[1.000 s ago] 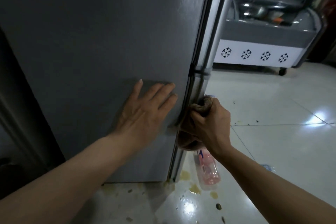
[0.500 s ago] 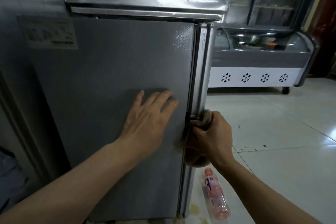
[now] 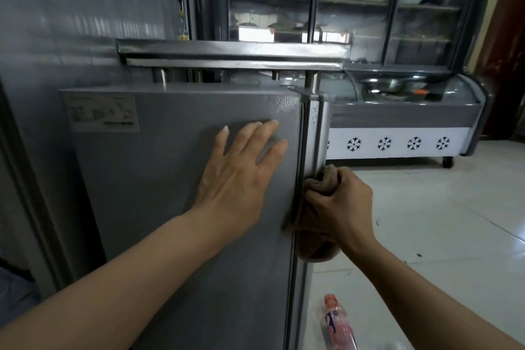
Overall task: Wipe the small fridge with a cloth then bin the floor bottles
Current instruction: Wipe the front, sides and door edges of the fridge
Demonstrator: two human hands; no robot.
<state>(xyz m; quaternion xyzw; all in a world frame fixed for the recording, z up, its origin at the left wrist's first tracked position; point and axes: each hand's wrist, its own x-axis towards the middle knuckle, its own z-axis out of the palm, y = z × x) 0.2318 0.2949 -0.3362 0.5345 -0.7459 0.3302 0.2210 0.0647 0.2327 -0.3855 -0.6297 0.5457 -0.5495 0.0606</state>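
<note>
Wiping step in hand: the cloth is at the front corner of the small fridge.

The left hand (image 3: pixel 241 176) lies flat with straight fingers on the fridge (image 3: pixel 181 207) side; the right hand (image 3: pixel 341 204) grips the bunched cloth (image 3: pixel 315 239) against the door edge. Next, I judge, wipe along this edge; a bottle (image 3: pixel 338 324) waits on the floor (image 3: pixel 426 221).

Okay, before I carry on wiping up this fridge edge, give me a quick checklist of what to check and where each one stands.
1. Cloth gripped by right hand: ok.
2. Cloth touching the fridge front corner: ok.
3. Left hand flat on the side panel, bracing: ok.
4. Metal shelf close above the fridge top, headroom: cannot tell.
5. Bottle on the floor by the base, underfoot: not ok.
</note>
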